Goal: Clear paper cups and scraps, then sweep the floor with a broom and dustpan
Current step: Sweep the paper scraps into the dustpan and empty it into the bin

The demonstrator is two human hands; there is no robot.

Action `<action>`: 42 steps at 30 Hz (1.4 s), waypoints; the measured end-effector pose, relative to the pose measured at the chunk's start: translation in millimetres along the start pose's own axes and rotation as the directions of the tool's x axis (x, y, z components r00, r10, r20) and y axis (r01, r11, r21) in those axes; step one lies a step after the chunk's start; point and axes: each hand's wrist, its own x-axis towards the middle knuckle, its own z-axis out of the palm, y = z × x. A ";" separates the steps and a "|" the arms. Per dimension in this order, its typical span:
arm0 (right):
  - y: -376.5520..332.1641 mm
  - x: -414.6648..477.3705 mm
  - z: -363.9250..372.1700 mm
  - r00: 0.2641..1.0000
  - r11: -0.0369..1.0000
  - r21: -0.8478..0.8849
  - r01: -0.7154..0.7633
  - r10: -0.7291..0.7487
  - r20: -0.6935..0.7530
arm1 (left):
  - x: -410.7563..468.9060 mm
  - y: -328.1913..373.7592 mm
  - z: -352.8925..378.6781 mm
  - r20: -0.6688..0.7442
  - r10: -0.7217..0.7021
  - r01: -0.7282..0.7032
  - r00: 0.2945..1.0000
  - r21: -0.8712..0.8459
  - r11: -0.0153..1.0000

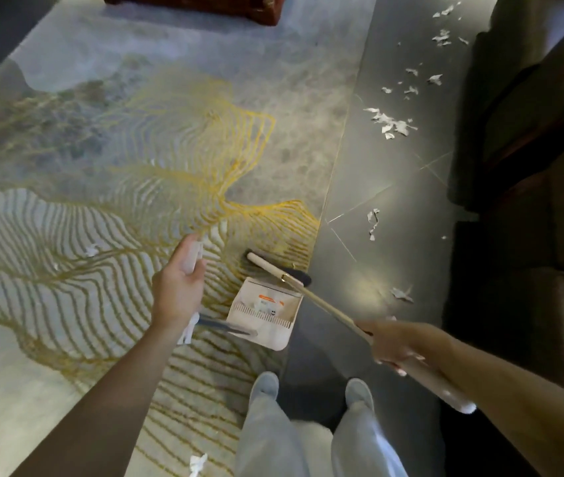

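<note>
Currently the left hand [179, 287] grips the handle of the dustpan [273, 337], the right hand [390, 346] clasps the broom [308, 293] by its stiff shaft, bristles at the dustpan's mouth; paper scraps [390, 122] beyond it look light, easily scattered.

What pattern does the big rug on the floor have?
The rug shows wavy gold lines on a mottled pale grey ground; the head view shows it best.

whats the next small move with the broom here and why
Probably swing the broom right to the nearest scrap on the floor and draw it to the dustpan: its brush sits at the pan's mouth, with that scrap unswept.
</note>
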 end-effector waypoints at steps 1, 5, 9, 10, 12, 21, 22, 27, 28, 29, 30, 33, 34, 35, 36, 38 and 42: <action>-2.7 -11.3 6.1 1.000 0.999 0.052 0.010 -0.012 0.028 | 1.7 -3.5 -6.5 0.004 -0.006 0.006 1.000 -0.002 1.000; -17.4 -52.1 21.3 0.996 0.965 0.263 0.001 -0.025 0.090 | -8.7 -7.2 -21.3 0.028 0.067 -0.066 0.997 -0.041 0.997; -37.7 -81.8 42.2 0.995 0.942 0.334 -0.036 0.004 0.096 | -25.2 -15.6 -34.6 0.119 0.123 -0.113 0.985 -0.089 0.990; -41.0 -86.9 47.3 0.997 0.937 0.346 -0.037 0.012 0.074 | -27.2 -18.1 -38.5 0.143 0.158 -0.147 0.977 -0.086 0.985; -43.1 -96.6 54.3 0.999 0.917 0.396 -0.045 0.036 0.032 | -28.2 -19.6 -43.7 0.180 0.227 -0.217 0.957 -0.071 0.974; -11.1 -148.8 84.2 0.980 0.755 0.652 -0.073 0.176 -0.095 | -39.3 15.3 -14.5 0.380 0.503 -0.475 0.776 -0.172 0.863; -5.1 -153.5 90.6 0.973 0.745 0.663 -0.077 0.200 -0.112 | -43.4 21.5 -7.3 0.399 0.523 -0.496 0.753 -0.177 0.850; 33.9 -160.2 121.2 0.920 0.722 0.677 -0.141 0.349 -0.180 | -75.7 52.0 33.4 0.502 0.555 -0.529 0.663 -0.210 0.822; 44.1 -158.8 126.0 0.909 0.711 0.686 -0.157 0.375 -0.180 | -85.4 56.9 42.2 0.525 0.548 -0.520 0.651 -0.218 0.826; 55.1 -156.5 129.2 0.900 0.692 0.702 -0.167 0.397 -0.178 | -95.6 61.3 51.2 0.539 0.548 -0.515 0.639 -0.230 0.826; 66.7 -153.3 131.1 0.894 0.672 0.720 -0.170 0.412 -0.174 | -106.2 65.2 59.9 0.551 0.546 -0.508 0.630 -0.239 0.828; 104.9 -140.5 129.4 0.889 0.647 0.742 -0.177 0.428 -0.161 | -139.3 77.0 88.0 0.587 0.522 -0.487 0.620 -0.234 0.841; 118.1 -134.7 127.4 0.885 0.653 0.735 -0.182 0.435 -0.167 | -149.5 81.9 98.4 0.603 0.517 -0.487 0.608 -0.230 0.842; 130.4 -128.0 125.1 0.879 0.662 0.726 -0.187 0.442 -0.177 | -157.2 87.4 108.8 0.618 0.513 -0.493 0.596 -0.223 0.841; 142.3 -120.5 121.9 0.876 0.675 0.712 -0.193 0.446 -0.185 | -162.8 93.6 119.4 0.620 0.512 -0.499 0.594 -0.215 0.839; 162.2 -104.1 115.4 0.880 0.688 0.697 -0.202 0.440 -0.179 | -166.6 105.5 138.6 0.577 0.537 -0.523 0.616 -0.211 0.826; 180.7 -82.4 119.7 0.919 0.701 0.672 -0.239 0.387 -0.078 | -167.6 128.0 164.7 0.537 0.559 -0.546 0.631 -0.205 0.813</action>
